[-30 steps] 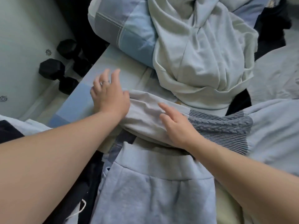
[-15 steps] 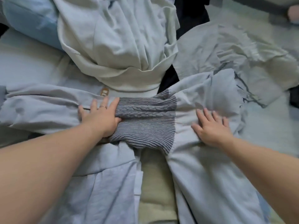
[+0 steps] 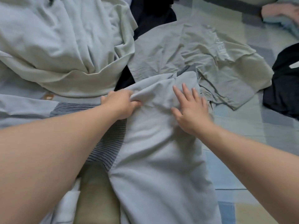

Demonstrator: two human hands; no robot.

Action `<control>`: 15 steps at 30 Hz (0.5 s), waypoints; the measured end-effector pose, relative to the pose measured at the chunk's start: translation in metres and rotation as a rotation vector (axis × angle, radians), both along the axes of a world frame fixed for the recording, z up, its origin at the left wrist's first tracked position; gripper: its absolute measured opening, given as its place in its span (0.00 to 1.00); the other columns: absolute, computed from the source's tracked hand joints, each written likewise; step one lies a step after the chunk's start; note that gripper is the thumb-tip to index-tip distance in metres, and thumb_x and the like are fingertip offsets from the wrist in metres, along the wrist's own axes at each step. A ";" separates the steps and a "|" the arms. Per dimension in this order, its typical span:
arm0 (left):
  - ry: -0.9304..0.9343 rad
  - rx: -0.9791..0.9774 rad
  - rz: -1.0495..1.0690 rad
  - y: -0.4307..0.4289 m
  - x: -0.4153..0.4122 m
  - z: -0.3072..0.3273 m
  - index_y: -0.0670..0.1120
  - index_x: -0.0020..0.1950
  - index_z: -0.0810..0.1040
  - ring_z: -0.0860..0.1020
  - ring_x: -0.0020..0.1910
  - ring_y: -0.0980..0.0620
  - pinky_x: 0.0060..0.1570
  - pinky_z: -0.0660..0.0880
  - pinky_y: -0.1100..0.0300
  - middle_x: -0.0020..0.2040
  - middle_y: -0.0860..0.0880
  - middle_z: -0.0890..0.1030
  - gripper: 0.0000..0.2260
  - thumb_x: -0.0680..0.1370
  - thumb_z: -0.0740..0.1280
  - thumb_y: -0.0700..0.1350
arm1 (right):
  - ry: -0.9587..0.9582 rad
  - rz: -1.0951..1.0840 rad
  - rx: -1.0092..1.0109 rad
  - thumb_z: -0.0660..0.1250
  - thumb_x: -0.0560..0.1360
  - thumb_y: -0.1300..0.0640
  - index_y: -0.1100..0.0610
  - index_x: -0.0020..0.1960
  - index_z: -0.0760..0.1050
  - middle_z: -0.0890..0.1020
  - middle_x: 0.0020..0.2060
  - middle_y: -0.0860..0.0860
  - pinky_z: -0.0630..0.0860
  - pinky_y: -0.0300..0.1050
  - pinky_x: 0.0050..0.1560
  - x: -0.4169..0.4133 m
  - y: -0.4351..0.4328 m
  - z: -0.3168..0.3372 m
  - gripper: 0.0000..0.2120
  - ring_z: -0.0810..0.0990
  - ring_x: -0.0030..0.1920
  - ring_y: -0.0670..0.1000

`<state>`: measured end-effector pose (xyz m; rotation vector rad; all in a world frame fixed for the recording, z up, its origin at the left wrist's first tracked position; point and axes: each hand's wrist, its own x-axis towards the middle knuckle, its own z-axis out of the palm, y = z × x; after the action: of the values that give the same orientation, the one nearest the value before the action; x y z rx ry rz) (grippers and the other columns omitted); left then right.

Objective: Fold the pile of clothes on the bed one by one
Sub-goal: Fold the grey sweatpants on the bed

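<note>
A pale grey sweatshirt (image 3: 155, 143) with dark ribbed knit panels (image 3: 106, 149) lies spread across the bed in front of me. My left hand (image 3: 121, 104) grips a bunched fold of its grey fabric near the top of the body. My right hand (image 3: 191, 107) presses flat on the same fabric just to the right, fingers spread and straight. One sleeve runs off to the left (image 3: 24, 109). A heap of pale greenish clothes (image 3: 64, 46) sits behind at the upper left.
A crumpled grey shirt (image 3: 210, 59) lies flat to the right of the sweatshirt. Dark garments (image 3: 152, 15) lie behind and at the right edge (image 3: 284, 88). The checked blue bedsheet (image 3: 239, 126) shows on the right. A beige item (image 3: 97, 194) lies near me.
My left hand moved right off the ribbed panel and took hold of a fold of grey fabric. My right hand shifted slightly left. The view has swung to the right.
</note>
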<state>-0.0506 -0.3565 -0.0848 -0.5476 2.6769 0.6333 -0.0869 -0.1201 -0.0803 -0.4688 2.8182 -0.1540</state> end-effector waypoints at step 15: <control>0.165 -0.243 -0.228 0.087 -0.033 -0.072 0.56 0.83 0.46 0.43 0.82 0.48 0.78 0.41 0.45 0.83 0.52 0.43 0.29 0.83 0.47 0.63 | -0.036 0.236 0.072 0.44 0.81 0.36 0.41 0.82 0.44 0.42 0.82 0.46 0.36 0.59 0.78 -0.084 0.015 -0.044 0.31 0.38 0.81 0.53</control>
<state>-0.0831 -0.2692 -0.1566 -0.2511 2.9361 0.3033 -0.1712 -0.1055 -0.1247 -0.7667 2.6964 -0.0120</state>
